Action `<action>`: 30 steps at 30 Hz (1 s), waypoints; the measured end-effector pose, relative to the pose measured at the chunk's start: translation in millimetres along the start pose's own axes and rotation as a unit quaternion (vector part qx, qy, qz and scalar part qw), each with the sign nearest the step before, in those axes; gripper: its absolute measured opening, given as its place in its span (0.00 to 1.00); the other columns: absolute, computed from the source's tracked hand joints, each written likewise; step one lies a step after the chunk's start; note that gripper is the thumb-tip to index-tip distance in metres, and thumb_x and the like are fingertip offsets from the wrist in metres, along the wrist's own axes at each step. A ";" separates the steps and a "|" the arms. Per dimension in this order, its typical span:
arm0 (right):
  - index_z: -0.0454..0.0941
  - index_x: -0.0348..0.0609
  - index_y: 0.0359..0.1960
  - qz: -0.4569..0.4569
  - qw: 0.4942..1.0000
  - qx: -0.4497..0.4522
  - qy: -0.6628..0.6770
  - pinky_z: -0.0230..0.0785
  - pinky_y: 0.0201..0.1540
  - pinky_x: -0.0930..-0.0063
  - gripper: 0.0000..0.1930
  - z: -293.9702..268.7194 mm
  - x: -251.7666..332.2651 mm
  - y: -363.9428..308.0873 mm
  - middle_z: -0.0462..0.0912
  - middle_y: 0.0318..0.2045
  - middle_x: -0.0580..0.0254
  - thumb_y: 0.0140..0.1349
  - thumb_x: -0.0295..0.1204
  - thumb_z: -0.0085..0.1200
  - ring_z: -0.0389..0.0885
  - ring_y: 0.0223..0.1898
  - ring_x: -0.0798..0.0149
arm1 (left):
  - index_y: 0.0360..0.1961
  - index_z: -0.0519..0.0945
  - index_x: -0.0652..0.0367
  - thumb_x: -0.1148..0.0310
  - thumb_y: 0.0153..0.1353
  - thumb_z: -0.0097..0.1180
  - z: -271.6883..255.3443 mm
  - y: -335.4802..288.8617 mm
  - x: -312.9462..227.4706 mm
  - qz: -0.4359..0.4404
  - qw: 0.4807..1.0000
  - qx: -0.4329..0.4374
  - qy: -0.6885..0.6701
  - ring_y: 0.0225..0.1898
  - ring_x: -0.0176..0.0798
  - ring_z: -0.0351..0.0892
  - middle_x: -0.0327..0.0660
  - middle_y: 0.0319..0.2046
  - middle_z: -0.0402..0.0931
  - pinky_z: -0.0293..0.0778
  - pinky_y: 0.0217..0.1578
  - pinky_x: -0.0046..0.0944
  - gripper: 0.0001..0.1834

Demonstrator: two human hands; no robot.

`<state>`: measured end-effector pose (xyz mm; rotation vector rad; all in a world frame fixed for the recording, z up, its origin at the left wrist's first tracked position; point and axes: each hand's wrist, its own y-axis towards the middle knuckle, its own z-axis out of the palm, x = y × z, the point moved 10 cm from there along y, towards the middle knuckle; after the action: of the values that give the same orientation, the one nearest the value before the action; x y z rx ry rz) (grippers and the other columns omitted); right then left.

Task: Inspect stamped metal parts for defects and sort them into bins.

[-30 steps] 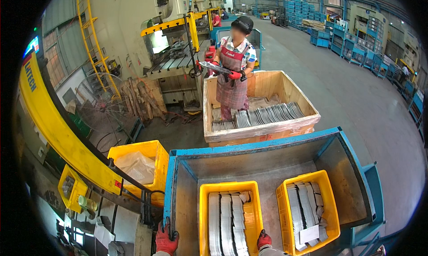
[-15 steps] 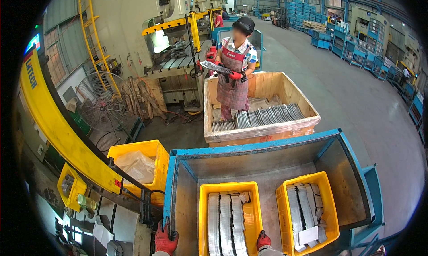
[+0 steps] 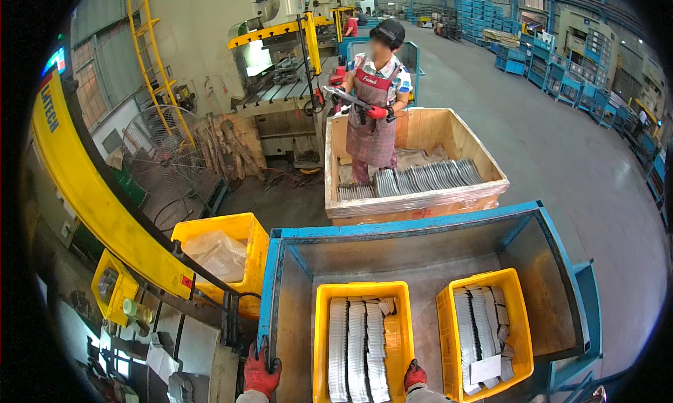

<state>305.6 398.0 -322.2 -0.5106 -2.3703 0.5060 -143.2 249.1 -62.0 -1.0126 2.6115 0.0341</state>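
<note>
Red-gloved, my left hand [image 3: 262,372] is closed over the left edge of a blue metal cart [image 3: 413,229]. My right hand [image 3: 415,376], in a red glove too, grips the right rim of a yellow plastic crate [image 3: 404,317] inside the cart. Rows of stacked grey metal parts [image 3: 357,347] stand in that crate. To its right, a second yellow crate [image 3: 520,315] holds more metal parts [image 3: 477,326], with a white paper [image 3: 485,368] lying on top.
Beyond the cart, a co-worker [image 3: 373,101] in an apron holds flat metal pieces inside a wooden box [image 3: 413,205] containing stacked parts. A yellow machine arm [image 3: 105,192], another yellow crate [image 3: 258,259] and a caged fan [image 3: 165,157] are at left. Presses stand behind.
Both hands keep their places on the cart and crate. The co-worker has tilted the held metal pieces and turned slightly. The whole view has shifted a little.
</note>
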 end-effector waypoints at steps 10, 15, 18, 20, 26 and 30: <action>0.77 0.36 0.26 -0.056 0.997 -0.051 -0.016 0.65 0.38 0.52 0.27 10.0 -16.1 11.5 0.77 0.29 0.40 0.63 0.47 0.33 0.74 0.35 0.40 | 0.57 0.61 0.48 0.49 0.44 0.56 -1.2 0.8 -4.4 -0.009 1.000 0.028 -0.001 0.56 0.61 0.58 0.58 0.60 0.48 0.59 0.53 0.52 0.38; 0.77 0.36 0.27 -0.010 1.000 -0.019 -0.003 0.65 0.38 0.52 0.30 1.9 -3.4 2.9 0.77 0.28 0.40 0.63 0.51 0.31 0.74 0.34 0.39 | 0.57 0.61 0.48 0.49 0.44 0.56 2.0 0.6 0.8 -0.010 1.000 0.026 0.002 0.56 0.61 0.58 0.58 0.61 0.48 0.59 0.53 0.52 0.38; 0.77 0.36 0.27 0.013 1.000 0.003 0.002 0.64 0.37 0.52 0.31 3.6 -5.6 2.0 0.77 0.28 0.40 0.63 0.52 0.30 0.74 0.34 0.39 | 0.56 0.61 0.48 0.49 0.44 0.56 3.7 1.1 2.8 -0.012 1.000 0.021 0.008 0.56 0.62 0.58 0.58 0.60 0.48 0.59 0.53 0.52 0.37; 0.77 0.36 0.27 0.011 1.000 0.003 -0.003 0.64 0.37 0.52 0.30 5.7 -8.2 4.7 0.77 0.28 0.40 0.63 0.51 0.30 0.74 0.34 0.39 | 0.56 0.62 0.48 0.49 0.44 0.56 2.6 1.5 2.1 -0.014 1.000 0.019 0.009 0.56 0.62 0.59 0.58 0.60 0.49 0.59 0.53 0.52 0.37; 0.78 0.37 0.27 -0.003 1.000 -0.015 0.003 0.64 0.37 0.52 0.29 5.7 -9.3 3.6 0.77 0.29 0.41 0.63 0.51 0.31 0.74 0.35 0.40 | 0.56 0.62 0.50 0.49 0.44 0.56 0.3 1.0 0.0 -0.006 1.000 0.010 0.010 0.55 0.62 0.59 0.59 0.60 0.49 0.60 0.53 0.52 0.37; 0.78 0.37 0.28 0.000 1.000 -0.026 0.007 0.65 0.38 0.53 0.29 0.5 -5.6 0.4 0.78 0.29 0.42 0.63 0.50 0.31 0.74 0.35 0.40 | 0.56 0.62 0.50 0.50 0.44 0.56 -1.8 1.1 -3.1 -0.011 1.000 0.013 -0.007 0.55 0.62 0.59 0.58 0.60 0.48 0.59 0.53 0.52 0.37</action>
<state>309.3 395.5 -325.6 -0.5351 -2.3754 0.4389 -142.3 251.6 -59.5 -1.0272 2.5820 0.0005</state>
